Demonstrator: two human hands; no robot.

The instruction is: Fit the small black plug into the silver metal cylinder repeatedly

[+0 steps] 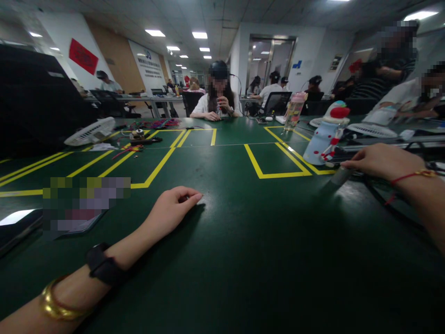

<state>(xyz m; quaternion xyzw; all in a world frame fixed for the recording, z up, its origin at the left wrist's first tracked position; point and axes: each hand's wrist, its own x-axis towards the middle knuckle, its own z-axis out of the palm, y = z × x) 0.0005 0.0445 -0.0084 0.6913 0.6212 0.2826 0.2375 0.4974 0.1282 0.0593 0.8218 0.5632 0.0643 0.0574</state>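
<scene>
Grey piece [340,177]: It is on the right side of the green table [243,260], in front of the blue bottle. It leans over, with its top end held. I cannot tell if its low end touches the table. So far it has been gripped but not let go. Nothing else looks worked on, and I cannot tell how much is left to do.

Left wrist: It wears a gold bangle [55,304] and, closer to the hand, a black band [104,264].

Left hand [174,208]: It is loose and half curled. The thumb and first finger come close together, with a small gap behind the tips. I see nothing in it. It is low at the table, well apart from the grey piece.

Right hand [382,160]: The thumb and fingers pinch the top of the grey piece, so they are nearly closed. A red string [408,177] goes around the wrist.

Blue bottle [317,139]: It stands just past the grey piece, with red dots and a red top.

Yellow tape [285,176]: It makes box shapes on the table.

Clear bottle [295,113]: It stands farther back and has a pink lid.

Co-worker [205,109]: This person sits across the table, one hand up and one low.
</scene>
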